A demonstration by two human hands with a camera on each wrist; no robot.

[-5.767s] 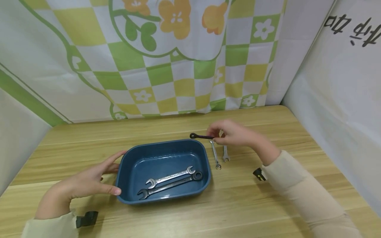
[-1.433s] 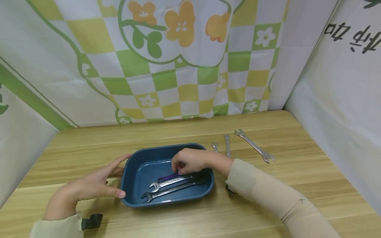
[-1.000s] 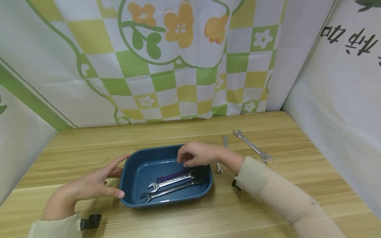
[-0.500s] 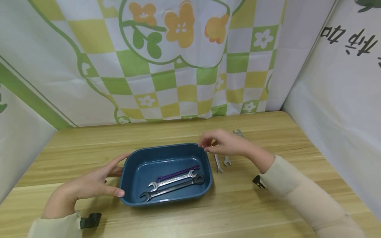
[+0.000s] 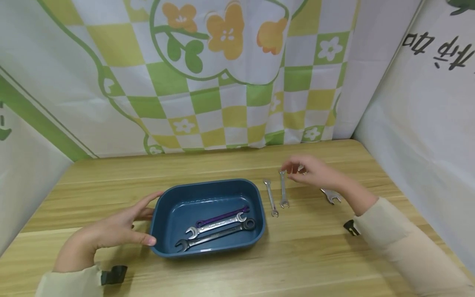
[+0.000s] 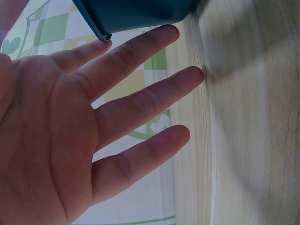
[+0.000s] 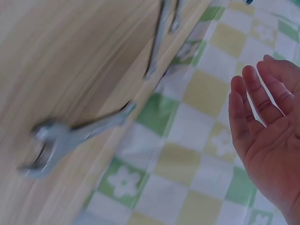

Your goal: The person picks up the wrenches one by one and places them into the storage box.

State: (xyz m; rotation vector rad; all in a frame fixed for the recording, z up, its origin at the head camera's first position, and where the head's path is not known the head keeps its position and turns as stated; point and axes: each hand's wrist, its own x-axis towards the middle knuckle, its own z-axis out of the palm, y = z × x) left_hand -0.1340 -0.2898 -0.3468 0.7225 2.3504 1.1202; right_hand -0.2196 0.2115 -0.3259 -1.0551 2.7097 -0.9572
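1. Nearest us, a left hand [image 5: 115, 231] flanks the left end of a blue bin [image 5: 178, 212], fingers straight and spread, thumb at the near-left corner. We judge that hold light; a knock against the far side could slide or turn the bin across the wooden surface [image 5: 297, 255].

2. Inside the bin, we count three wrenches lying slantwise, close together: a dark wrench [image 5: 217, 236] toward the near wall, a silver wrench [image 5: 219, 225] in the middle and a purple wrench [image 5: 222, 215] just behind. Packed so tightly, they could clatter or cross if anything dropped on them.

3. Past the bin's right wall, a left slim wrench [image 5: 271, 199] and a right slim wrench [image 5: 283, 189] lie near each other, pointing toward the surface's far edge. A hasty pinch at one could nudge its neighbour askew.

4. Farther over, toward the surface's right edge, we see a large wrench [image 5: 330, 196], its middle hidden from the head camera by a right hand [image 5: 311, 171].

5. That hand's fingers are loosely bent and grasp nothing. Its fingertips line up with the right slim wrench's far end; dipping too low, we think, they could shove it.
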